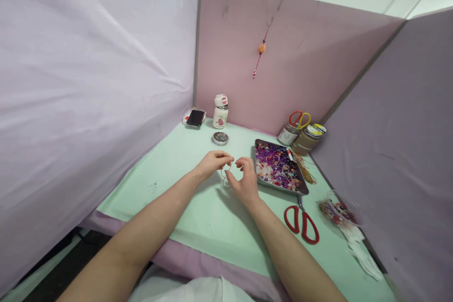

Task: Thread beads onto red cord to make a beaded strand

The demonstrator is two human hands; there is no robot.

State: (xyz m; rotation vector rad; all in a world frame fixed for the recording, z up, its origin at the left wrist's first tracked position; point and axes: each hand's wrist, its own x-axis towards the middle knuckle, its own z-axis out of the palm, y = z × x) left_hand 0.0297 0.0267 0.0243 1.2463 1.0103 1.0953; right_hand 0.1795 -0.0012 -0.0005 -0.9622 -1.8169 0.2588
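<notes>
My left hand (215, 162) is closed, thumb and fingertips pinched on a thin reddish cord (226, 186) that loops down towards the table. A tiny dark spot shows at those fingertips, too small to name. Just to the right, my right hand (245, 180) is open, its thumb and curled fingers apart beside the cord. A dark tray (282, 190) of purple, red, clear and dark beads (276, 163) lies to the right of this hand. Red-handled scissors (300, 222) rest against the tray's near edge.
At the back stand a white bottle (220, 115), a round tin (220, 138), a phone (196, 118), a can (288, 134) holding scissors and a lidded jar (309, 139). A plastic bowl (339, 212) sits at right. A beaded cord (262, 48) hangs from the pink partition.
</notes>
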